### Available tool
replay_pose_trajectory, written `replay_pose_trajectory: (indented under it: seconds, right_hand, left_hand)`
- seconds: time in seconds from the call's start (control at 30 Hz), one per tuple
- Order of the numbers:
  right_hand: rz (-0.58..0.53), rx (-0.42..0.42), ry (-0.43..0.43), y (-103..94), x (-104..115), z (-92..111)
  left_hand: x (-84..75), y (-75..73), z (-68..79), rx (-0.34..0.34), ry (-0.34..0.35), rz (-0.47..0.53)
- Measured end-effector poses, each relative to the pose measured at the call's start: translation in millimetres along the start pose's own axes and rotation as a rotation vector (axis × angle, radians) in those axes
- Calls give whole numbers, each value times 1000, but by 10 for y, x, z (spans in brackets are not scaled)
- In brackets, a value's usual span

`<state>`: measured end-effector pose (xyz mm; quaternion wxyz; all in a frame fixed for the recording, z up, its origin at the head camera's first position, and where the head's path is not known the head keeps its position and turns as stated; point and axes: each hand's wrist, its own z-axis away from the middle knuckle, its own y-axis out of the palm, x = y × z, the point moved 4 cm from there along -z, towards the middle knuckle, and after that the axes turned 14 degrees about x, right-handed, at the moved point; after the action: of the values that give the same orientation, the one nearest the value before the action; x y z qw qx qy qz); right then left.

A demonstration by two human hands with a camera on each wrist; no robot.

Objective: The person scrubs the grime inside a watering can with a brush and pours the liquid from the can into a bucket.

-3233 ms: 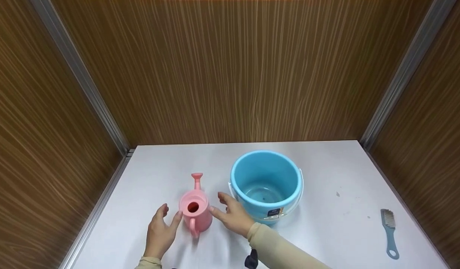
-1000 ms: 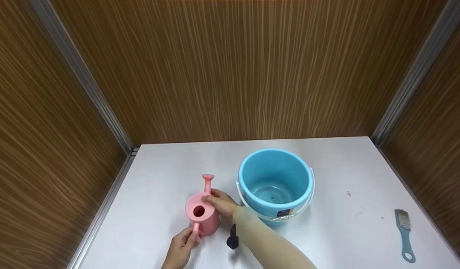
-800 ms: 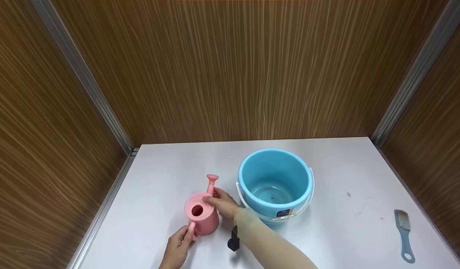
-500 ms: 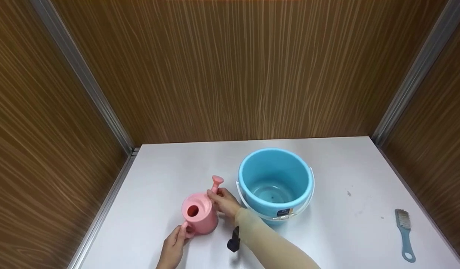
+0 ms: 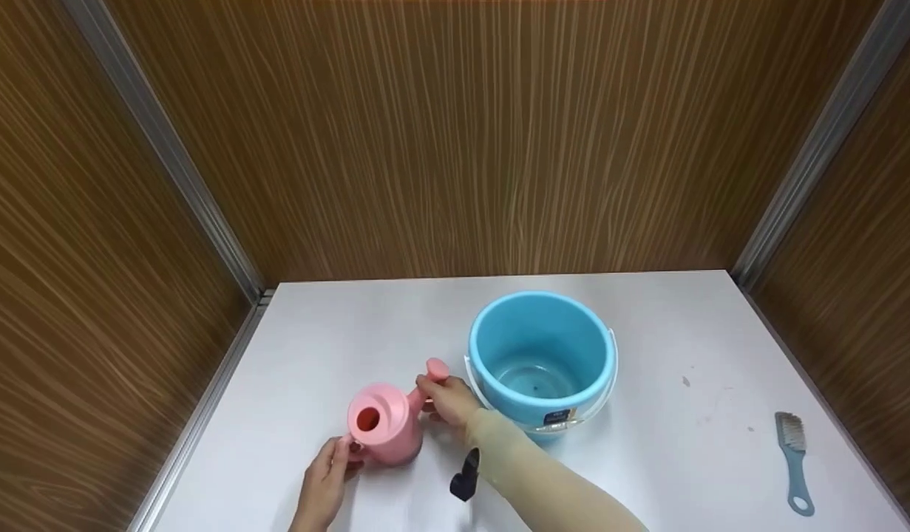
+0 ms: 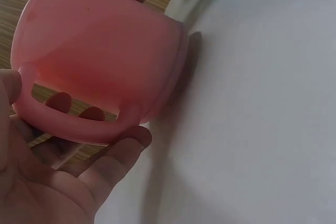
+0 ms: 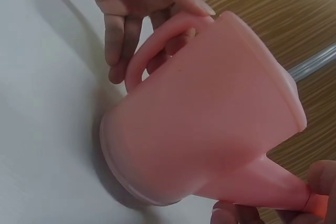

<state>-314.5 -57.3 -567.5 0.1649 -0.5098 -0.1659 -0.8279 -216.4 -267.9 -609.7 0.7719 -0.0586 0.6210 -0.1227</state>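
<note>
A pink watering can (image 5: 397, 437) stands at the front left of the white table, its spout pointing to the back right. My left hand (image 5: 323, 479) holds the loop handle; in the left wrist view its fingers pass round the handle (image 6: 73, 127). With thumb and fingers, my right hand (image 5: 455, 403) pinches the spout just below the flared rose (image 5: 437, 369). The right wrist view shows that grip on the spout (image 7: 257, 184) and the can's base close to the table. Whether the base touches the table I cannot tell.
A light blue bucket (image 5: 540, 332) with a white bail handle stands right of the watering can, close to my right hand. At the far right lies a brush (image 5: 795, 465) with a grey-blue handle. Wood-grain panels (image 5: 455, 148) enclose the table at the back and sides.
Both hands, first apart beside the can, have taken hold of it. The can has turned clockwise, its spout swinging right, its handle left. The right hand has slid from body to spout.
</note>
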Motion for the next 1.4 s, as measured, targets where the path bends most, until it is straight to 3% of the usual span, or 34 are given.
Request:
replay_pose_trajectory:
  seconds: [0.4,0.7,0.87,1.0,1.1,1.4]
  right_hand:
    - [-30,154,-138,105,261,310]
    - [-20,233,-197,68,581,642]
    - [-14,257,-241,-97,808,790]
    - [-7,265,-275,-273,983,887]
    - [20,254,-300,-406,1096,950]
    - [31,237,-371,-834,1384,1132]
  left_hand:
    - [-447,-247,132,-75,99,-145]
    - [-886,-345,230,-123,285,-175]
    - [-1199,-281,208,-100,413,-201]
    - [-1606,-162,278,-73,476,-223]
    - [-1889,-65,329,-55,498,-235]
    - [-2345,178,186,14,541,-270]
